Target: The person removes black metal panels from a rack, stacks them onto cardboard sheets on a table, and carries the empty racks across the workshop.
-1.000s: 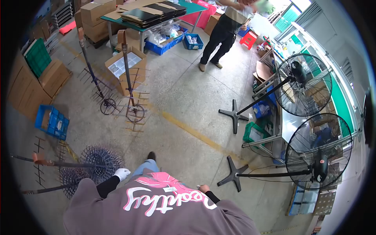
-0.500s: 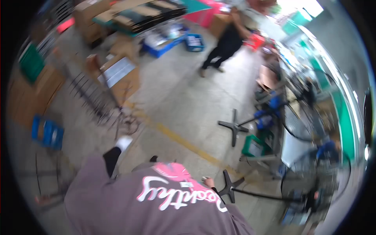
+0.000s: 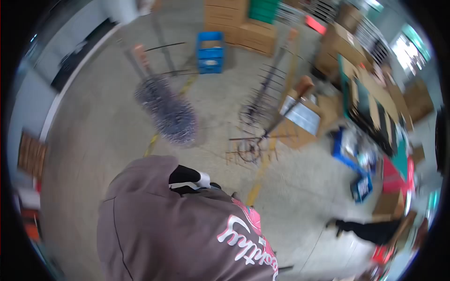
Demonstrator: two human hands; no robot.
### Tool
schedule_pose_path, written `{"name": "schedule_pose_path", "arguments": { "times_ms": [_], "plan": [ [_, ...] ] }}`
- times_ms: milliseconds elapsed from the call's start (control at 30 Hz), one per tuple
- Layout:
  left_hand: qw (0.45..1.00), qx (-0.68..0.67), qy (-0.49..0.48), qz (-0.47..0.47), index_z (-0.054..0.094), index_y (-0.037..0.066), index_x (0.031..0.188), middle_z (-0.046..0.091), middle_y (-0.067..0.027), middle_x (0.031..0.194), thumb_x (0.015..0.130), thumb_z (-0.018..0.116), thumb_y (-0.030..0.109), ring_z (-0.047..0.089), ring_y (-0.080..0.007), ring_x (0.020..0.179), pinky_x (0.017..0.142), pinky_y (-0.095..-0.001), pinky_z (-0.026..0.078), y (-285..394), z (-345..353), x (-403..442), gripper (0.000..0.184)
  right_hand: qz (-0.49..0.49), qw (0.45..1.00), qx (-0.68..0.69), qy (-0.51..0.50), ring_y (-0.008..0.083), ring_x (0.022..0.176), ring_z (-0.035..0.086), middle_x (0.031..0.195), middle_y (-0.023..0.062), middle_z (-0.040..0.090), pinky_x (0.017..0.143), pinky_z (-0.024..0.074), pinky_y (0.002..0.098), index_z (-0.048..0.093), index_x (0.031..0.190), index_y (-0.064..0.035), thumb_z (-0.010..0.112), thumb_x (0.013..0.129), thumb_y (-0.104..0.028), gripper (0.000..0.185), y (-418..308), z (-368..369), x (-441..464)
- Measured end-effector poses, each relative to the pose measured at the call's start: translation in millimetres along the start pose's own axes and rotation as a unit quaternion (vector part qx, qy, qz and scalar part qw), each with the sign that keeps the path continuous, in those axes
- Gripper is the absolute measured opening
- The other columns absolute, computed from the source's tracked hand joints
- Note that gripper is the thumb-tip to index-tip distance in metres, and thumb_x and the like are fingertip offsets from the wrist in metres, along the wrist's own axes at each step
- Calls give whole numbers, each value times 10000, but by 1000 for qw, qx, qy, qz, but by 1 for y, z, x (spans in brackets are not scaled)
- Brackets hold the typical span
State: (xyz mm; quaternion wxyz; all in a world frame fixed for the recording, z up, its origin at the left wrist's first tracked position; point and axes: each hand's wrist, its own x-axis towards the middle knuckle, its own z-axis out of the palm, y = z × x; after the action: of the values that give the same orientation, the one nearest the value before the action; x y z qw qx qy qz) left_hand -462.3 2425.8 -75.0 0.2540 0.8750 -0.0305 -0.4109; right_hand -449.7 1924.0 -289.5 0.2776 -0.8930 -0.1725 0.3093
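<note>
My left hand (image 3: 204,180), in what looks like a white glove, is low in front of my body below a black inner cuff. Its fingers are too blurred to read, and I make out nothing held in it. My right hand is out of sight beyond my grey-brown sweatshirt (image 3: 154,225). Ahead of the left hand stands a rack densely hung with small greyish, bristly pieces (image 3: 168,110). To its right is a dark pole rack with bare prongs (image 3: 255,145).
Another pronged rack (image 3: 267,89) stands farther back. Stacked blue crates (image 3: 210,63) sit by cardboard boxes (image 3: 255,37). At right are an open carton (image 3: 300,129), flattened cardboard on a cart (image 3: 375,112) and blue bins (image 3: 361,187). A person (image 3: 370,230) stands at lower right.
My view has swung left, so the carton, racks and person now appear farther right. The bristly rack has come into view. My right hand has left the view; my left hand is nearer my body.
</note>
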Motion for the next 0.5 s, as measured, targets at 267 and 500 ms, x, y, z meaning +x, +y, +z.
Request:
{"name": "schedule_pose_path", "arguments": {
  "times_ms": [267,500],
  "plan": [
    [992,-108,6,64,623,53,954,643,-150,864,758,544,186,618,-259,770,678,-398,470,0,202,-92,250,-88,974,-100,-186,270,846,633,941,176,638,760,501,345,643,1041,-124,582,755,-288,336,41,-47,83],
    [980,-108,-36,162,619,46,1011,638,-169,929,775,554,228,606,-280,813,724,-394,470,7,325,-112,305,-67,949,-156,-265,268,880,630,953,197,631,799,494,333,639,1056,-126,579,750,-317,366,95,-50,108]
  ]
}}
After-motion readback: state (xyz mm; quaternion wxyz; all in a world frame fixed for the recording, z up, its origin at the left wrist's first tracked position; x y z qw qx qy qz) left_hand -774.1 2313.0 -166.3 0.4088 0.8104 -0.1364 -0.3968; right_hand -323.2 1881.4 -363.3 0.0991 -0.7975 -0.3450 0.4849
